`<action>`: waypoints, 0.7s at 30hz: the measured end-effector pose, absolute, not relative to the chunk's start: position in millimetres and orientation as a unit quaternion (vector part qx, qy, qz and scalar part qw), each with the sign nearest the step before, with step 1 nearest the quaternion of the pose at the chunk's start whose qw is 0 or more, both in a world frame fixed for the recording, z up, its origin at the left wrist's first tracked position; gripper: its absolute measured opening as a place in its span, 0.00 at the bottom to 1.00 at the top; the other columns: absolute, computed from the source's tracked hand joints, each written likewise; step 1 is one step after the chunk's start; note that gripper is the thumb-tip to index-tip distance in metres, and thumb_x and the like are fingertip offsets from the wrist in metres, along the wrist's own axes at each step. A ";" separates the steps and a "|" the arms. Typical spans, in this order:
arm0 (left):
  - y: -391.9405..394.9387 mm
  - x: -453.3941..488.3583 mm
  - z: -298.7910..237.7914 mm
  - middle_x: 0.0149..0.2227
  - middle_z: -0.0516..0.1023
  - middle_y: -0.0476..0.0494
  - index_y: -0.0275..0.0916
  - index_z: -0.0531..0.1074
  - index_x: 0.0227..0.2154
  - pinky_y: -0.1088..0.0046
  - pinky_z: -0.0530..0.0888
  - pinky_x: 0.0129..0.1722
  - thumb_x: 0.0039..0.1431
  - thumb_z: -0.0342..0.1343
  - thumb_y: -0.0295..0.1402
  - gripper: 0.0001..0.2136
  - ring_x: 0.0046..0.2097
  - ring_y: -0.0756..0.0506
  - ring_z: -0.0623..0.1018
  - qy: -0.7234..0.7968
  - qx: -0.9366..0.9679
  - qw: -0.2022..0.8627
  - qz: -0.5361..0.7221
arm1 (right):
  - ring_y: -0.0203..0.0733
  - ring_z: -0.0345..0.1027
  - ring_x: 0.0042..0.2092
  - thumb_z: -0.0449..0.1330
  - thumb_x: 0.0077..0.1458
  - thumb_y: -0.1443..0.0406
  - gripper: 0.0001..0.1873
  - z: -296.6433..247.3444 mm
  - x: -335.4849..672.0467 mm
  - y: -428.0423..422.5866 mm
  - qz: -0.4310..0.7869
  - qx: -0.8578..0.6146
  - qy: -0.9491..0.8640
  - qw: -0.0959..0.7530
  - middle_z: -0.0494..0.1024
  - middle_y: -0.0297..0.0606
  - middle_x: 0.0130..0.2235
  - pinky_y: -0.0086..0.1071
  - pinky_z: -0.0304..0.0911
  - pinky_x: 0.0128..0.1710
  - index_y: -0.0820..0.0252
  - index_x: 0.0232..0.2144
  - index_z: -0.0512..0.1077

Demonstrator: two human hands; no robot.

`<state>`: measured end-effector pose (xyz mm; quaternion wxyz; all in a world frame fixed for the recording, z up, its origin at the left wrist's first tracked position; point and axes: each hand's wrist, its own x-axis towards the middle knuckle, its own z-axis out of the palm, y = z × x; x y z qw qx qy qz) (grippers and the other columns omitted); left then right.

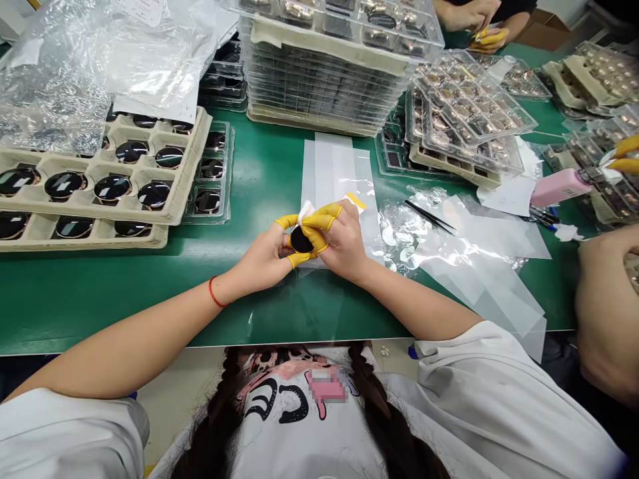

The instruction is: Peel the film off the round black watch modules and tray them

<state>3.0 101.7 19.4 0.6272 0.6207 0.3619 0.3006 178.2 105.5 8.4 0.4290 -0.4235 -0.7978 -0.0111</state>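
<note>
Both hands (339, 243) grip a black disc (301, 239) well inside the front edge of the green mat (124, 293).

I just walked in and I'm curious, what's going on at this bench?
A person at a green-matted bench holds a round black-faced piece between the left hand and right hand, their fingers in yellow finger cots. A white wipe is pinched at the piece's upper edge. Pulp trays of similar round pieces sit to the left, tweezers lie to the right, and a co-worker's hands work at the far side.
</note>
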 end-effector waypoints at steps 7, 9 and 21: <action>101.9 1.4 26.0 0.39 0.79 0.46 0.39 0.60 0.51 0.68 0.78 0.43 0.53 0.64 0.34 0.25 0.42 0.44 0.83 0.369 0.596 0.626 0.343 | 0.44 0.66 0.45 0.58 0.59 0.61 0.13 24.7 201.1 111.4 0.128 -0.543 -0.719 0.415 0.77 0.40 0.42 0.42 0.61 0.49 0.57 0.46 0.70; 102.8 -0.3 23.9 0.41 0.80 0.45 0.41 0.58 0.52 0.67 0.78 0.46 0.55 0.63 0.33 0.25 0.45 0.44 0.83 0.361 0.602 0.610 0.367 | 0.44 0.67 0.47 0.59 0.58 0.62 0.14 34.3 211.4 110.5 0.196 -0.583 -0.690 0.383 0.77 0.41 0.45 0.43 0.61 0.52 0.59 0.46 0.70; 107.1 -3.5 17.8 0.48 0.79 0.43 0.44 0.57 0.52 0.66 0.78 0.52 0.56 0.62 0.31 0.24 0.47 0.46 0.82 0.332 0.612 0.591 0.408 | 0.40 0.69 0.44 0.62 0.53 0.59 0.09 59.8 222.3 103.5 0.442 -0.562 -0.649 0.259 0.77 0.37 0.41 0.41 0.62 0.52 0.59 0.32 0.73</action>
